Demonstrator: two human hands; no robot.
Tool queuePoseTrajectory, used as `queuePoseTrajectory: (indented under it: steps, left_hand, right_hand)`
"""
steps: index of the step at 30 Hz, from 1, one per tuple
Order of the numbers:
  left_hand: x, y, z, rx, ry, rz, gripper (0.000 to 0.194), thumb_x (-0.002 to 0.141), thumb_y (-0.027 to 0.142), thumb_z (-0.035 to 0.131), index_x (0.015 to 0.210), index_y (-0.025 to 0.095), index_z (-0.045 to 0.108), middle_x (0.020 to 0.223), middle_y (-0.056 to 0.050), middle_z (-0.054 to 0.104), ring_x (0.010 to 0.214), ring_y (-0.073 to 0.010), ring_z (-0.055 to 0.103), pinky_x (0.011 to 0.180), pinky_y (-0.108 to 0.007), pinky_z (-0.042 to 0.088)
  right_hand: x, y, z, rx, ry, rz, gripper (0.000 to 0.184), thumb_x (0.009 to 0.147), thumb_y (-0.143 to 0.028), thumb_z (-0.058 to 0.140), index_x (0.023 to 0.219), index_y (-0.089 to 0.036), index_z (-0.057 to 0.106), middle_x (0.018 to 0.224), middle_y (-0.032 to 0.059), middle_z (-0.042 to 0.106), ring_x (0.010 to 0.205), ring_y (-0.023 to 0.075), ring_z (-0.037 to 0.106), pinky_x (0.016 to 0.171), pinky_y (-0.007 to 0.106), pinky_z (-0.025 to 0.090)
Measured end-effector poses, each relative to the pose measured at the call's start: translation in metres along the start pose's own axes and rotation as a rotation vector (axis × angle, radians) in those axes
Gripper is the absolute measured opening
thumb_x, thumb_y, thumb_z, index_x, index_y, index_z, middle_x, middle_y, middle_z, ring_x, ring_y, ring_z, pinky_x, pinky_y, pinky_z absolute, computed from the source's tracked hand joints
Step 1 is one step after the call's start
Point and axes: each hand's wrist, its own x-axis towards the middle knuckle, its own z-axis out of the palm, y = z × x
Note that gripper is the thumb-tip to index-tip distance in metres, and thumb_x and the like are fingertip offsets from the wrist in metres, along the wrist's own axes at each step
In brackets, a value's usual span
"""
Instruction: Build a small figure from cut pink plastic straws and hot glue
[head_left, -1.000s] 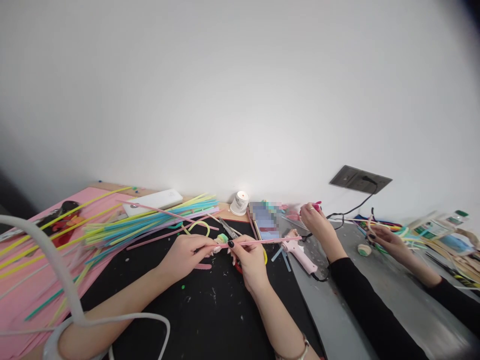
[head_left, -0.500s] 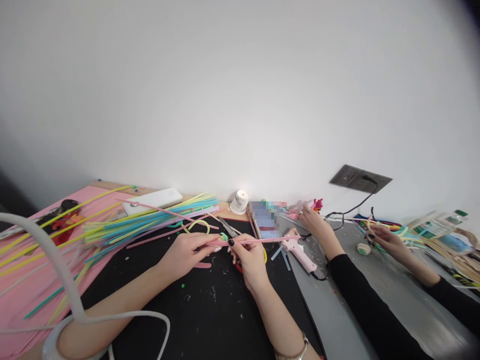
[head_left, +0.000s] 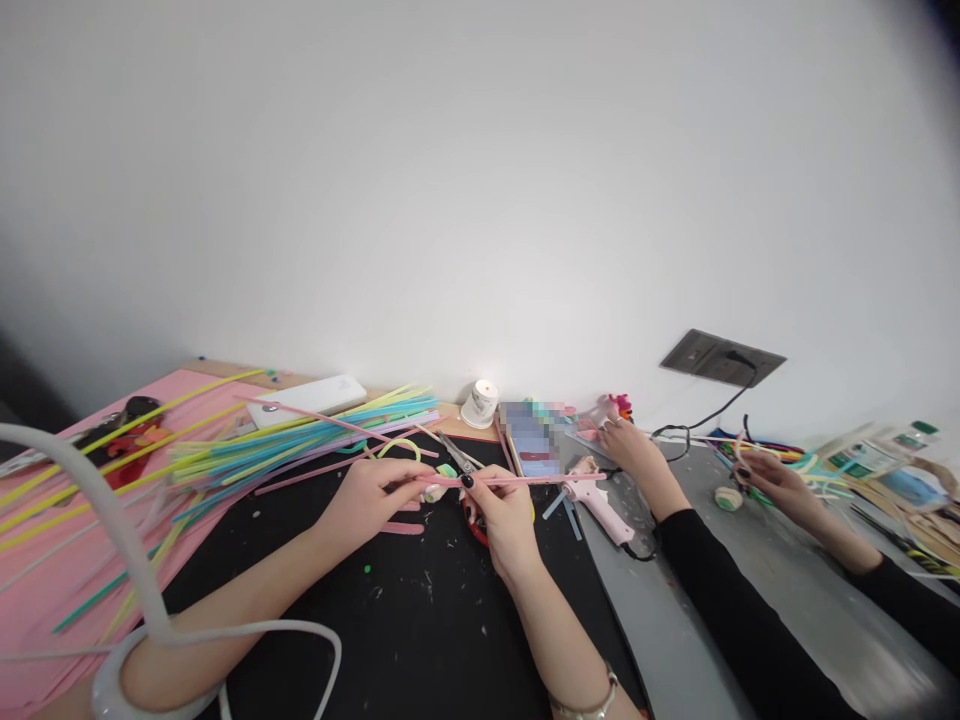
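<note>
Over the black mat (head_left: pixel 405 620), the pink pipe cleaner (head_left: pixel 559 480) runs crosswise, its left end pinched by the left hand (head_left: pixel 367 500), while the right hand (head_left: pixel 506 520) pinches it nearer the long, rightward-pointing free end.

No readable text, brand or number anywhere. Green-and-white label (head_left: pixel 862 458) at far right: lettering too blurred. White cup (head_left: pixel 478 407) by the wall: grey print on its side, illegible. White box (head_left: pixel 307 402) at left: faint marks on top (maybe a logo, can't tell), too small. Phone screen (head_left: pixel 531 455): partly pixelated, nothing legible. Wall socket (head_left: pixel 721 358): no marking can be made out.
</note>
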Motion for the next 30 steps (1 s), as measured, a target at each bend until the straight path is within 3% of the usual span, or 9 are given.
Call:
queuePoseTrajectory:
  steps: [4,9,16,20,23,25,28,30]
  left_hand:
    - [-0.0005,-0.0005,-0.0009,-0.067,-0.017,-0.043,0.019,0.083,0.024,0.054,0.080,0.018,0.071,0.070,-0.001,0.070,0.064,-0.0152,0.065,0.062,-0.024,0.055]
    - [0.0018,-0.0017,-0.0041,-0.037,0.018,-0.033,0.016,0.080,0.021,0.056,0.080,0.020,0.072,0.066,0.000,0.069,0.063,-0.0149,0.064,0.061,-0.023,0.052]
    - [0.0007,-0.0041,-0.0036,-0.112,0.045,-0.079,0.017,0.079,0.023,0.056,0.079,0.023,0.074,0.074,-0.001,0.071,0.067,-0.0179,0.066,0.062,-0.026,0.055]
    - [-0.0001,-0.0018,-0.0029,-0.201,0.005,-0.152,0.028,0.076,0.029,0.063,0.101,0.021,0.070,0.097,-0.005,0.072,0.075,-0.0210,0.067,0.066,-0.031,0.057]
    - [0.0015,-0.0025,-0.0037,-0.307,-0.011,-0.168,0.051,0.077,0.034,0.063,0.126,0.022,0.053,0.113,-0.008,0.067,0.077,-0.0214,0.067,0.071,-0.035,0.056]
    - [0.0032,-0.0043,-0.0050,-0.353,0.015,-0.166,0.054,0.081,0.038,0.057,0.132,0.023,0.046,0.118,-0.009,0.064,0.075,-0.0206,0.068,0.072,-0.035,0.055]
    - [0.0063,-0.0064,-0.0075,-0.341,0.058,-0.170,0.046,0.085,0.041,0.051,0.126,0.020,0.052,0.113,-0.010,0.066,0.074,-0.0205,0.066,0.071,-0.034,0.053]
    - [0.0076,-0.0052,-0.0089,-0.336,-0.003,-0.166,0.037,0.086,0.041,0.050,0.113,0.018,0.062,0.103,-0.010,0.069,0.078,-0.0215,0.065,0.072,-0.034,0.053]
  right_hand:
    - [0.0011,0.0004,-0.0009,-0.003,-0.008,-0.001,0.022,0.073,-0.030,0.070,0.062,-0.013,0.063,0.049,-0.0027,0.053,0.040,0.0056,0.040,0.039,0.018,0.028]
    - [0.0037,-0.0029,-0.0040,0.037,0.024,-0.020,0.022,0.076,-0.032,0.066,0.088,-0.013,0.067,0.050,-0.0042,0.052,0.041,0.0060,0.040,0.040,0.018,0.030]
    - [0.0043,-0.0024,-0.0047,-0.006,-0.017,-0.009,0.017,0.073,-0.029,0.068,0.073,-0.013,0.064,0.061,0.0011,0.060,0.044,0.0066,0.042,0.041,0.019,0.034]
    - [0.0054,-0.0032,-0.0048,-0.036,0.039,-0.012,0.017,0.072,-0.029,0.068,0.071,-0.014,0.062,0.058,-0.0005,0.059,0.042,0.0070,0.042,0.041,0.019,0.034]
    - [0.0066,-0.0051,-0.0059,-0.025,0.106,-0.029,0.017,0.072,-0.030,0.068,0.070,-0.014,0.062,0.058,-0.0015,0.058,0.041,0.0062,0.040,0.040,0.019,0.032]
    - [0.0067,-0.0062,-0.0065,-0.007,0.128,-0.035,0.018,0.073,-0.032,0.067,0.072,-0.015,0.062,0.057,-0.0021,0.057,0.041,0.0059,0.039,0.039,0.019,0.031]
    - [0.0050,-0.0076,-0.0064,0.006,0.033,-0.012,0.020,0.075,-0.034,0.066,0.074,-0.015,0.060,0.057,-0.0025,0.055,0.042,0.0064,0.040,0.040,0.019,0.032]
    - [0.0027,-0.0086,-0.0054,0.005,-0.087,0.035,0.021,0.076,-0.036,0.065,0.074,-0.016,0.059,0.054,-0.0045,0.051,0.040,0.0062,0.038,0.039,0.019,0.030]
